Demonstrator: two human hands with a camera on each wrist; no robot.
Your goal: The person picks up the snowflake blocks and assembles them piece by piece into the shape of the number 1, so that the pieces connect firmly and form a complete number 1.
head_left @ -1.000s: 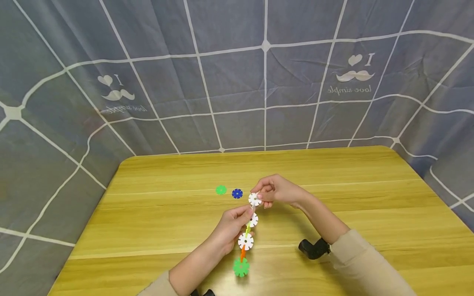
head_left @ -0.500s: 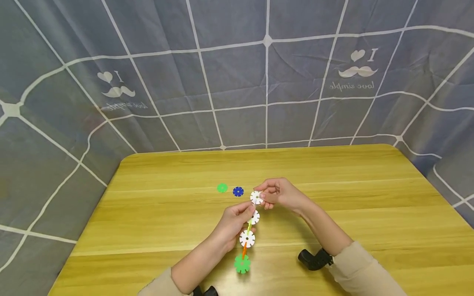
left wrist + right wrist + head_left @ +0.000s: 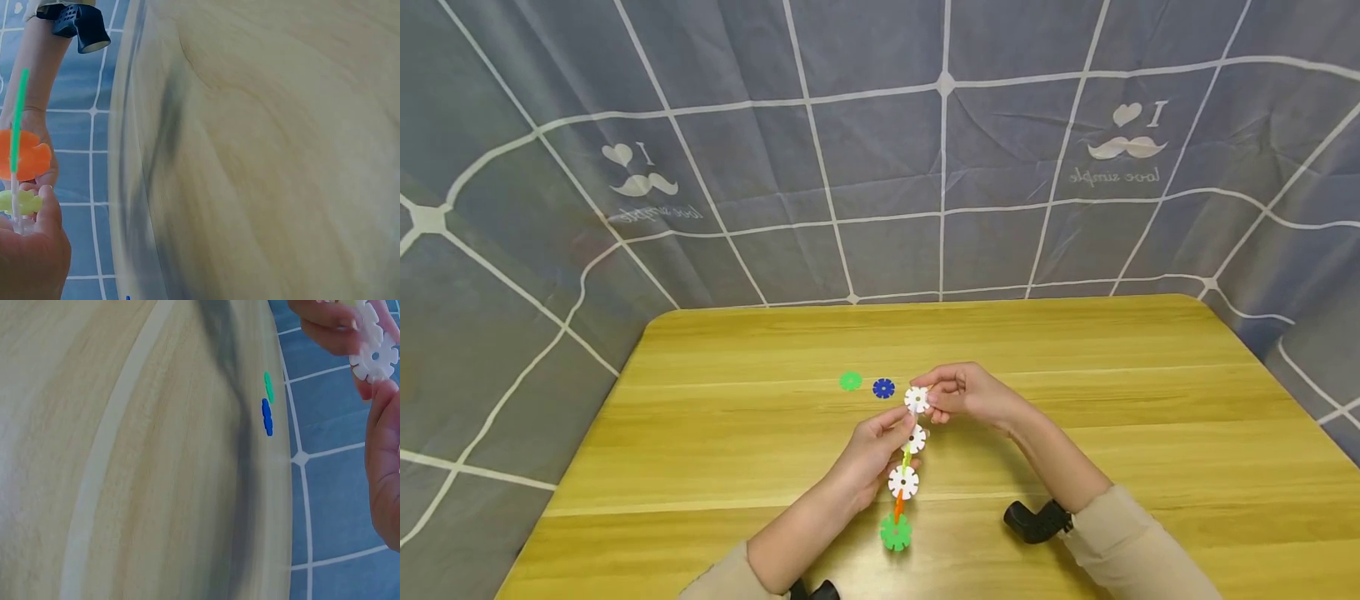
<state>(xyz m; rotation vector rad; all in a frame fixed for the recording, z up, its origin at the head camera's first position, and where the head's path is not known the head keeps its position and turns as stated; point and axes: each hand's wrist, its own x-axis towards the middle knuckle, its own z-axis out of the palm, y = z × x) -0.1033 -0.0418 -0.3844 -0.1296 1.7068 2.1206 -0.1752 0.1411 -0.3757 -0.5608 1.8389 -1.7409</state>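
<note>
My left hand (image 3: 868, 458) holds a chain of slotted plastic snowflake discs between thumb and fingers. From the near end run a green disc (image 3: 896, 533), an orange disc (image 3: 899, 505), a white disc (image 3: 895, 483), a yellow-green disc (image 3: 907, 457) and another white disc (image 3: 918, 439); the left thumb partly hides the chain above this. At the far end, my right hand (image 3: 977, 398) pinches a white disc (image 3: 911, 398) by its edge. The right wrist view shows this white disc (image 3: 384, 362) touching or meshed with its neighbour; I cannot tell which.
A loose green disc (image 3: 851, 381) and a blue disc (image 3: 883, 388) lie flat on the wooden table (image 3: 737, 433), beyond the hands. Black wrist cameras (image 3: 1037, 522) are strapped at both sleeves. A grey checked curtain (image 3: 880, 167) hangs behind the table.
Both hands keep their hold on the chain. The green near end has swung slightly right and the far white disc has shifted a little; the head view has tilted slightly.
</note>
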